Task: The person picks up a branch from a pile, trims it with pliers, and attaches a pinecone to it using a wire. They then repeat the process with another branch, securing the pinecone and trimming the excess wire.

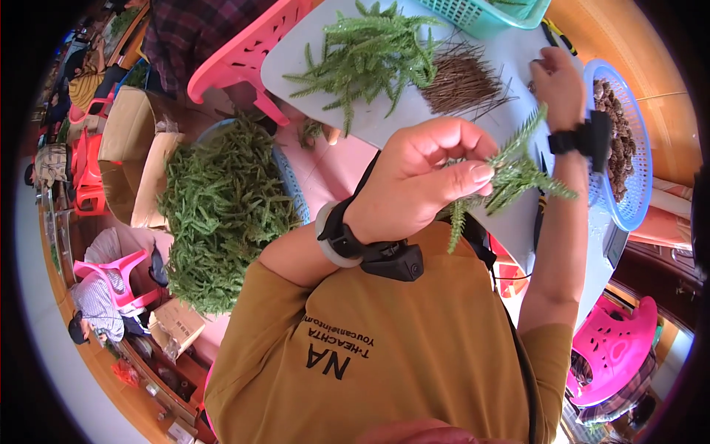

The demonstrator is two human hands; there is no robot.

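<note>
My left hand (433,174) is closed in a pinch, thumb against fingers, around the stem end of a green artificial fern-like sprig (518,174). Its leafy tips fan out to the right above the grey-white table (292,63). Farther off, at the table's right side, my right hand (560,85) has its fingers curled beside a blue plastic basket (640,203); what they hold, if anything, is too small to name. Brown pine-cone-like pieces (621,140) fill that basket. A heap of thin brown stems (462,78) and a pile of green sprigs (370,52) lie on the table.
A green basket (492,22) stands at the table's far edge, near yellow-and-black pliers (558,37). On the left floor are a large basketful of green sprigs (222,211) and a cardboard box (122,155). Pink chairs (240,55) border the table; other people sit farther left.
</note>
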